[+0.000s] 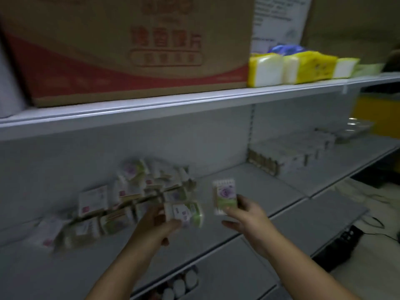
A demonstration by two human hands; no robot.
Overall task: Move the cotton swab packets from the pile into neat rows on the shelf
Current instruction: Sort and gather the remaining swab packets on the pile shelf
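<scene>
Pile (134,198) left, bare shelf (249,185) right (blurred)

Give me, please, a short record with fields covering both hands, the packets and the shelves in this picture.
pile: cotton swab packets jumbled on the middle shelf
left hand: grips a lower packet at the pile's right edge
right hand: holds an upright packet, right of the pile
upper shelf: cardboard box, yellow packs
sharpness: blurred; print unreadable
</scene>
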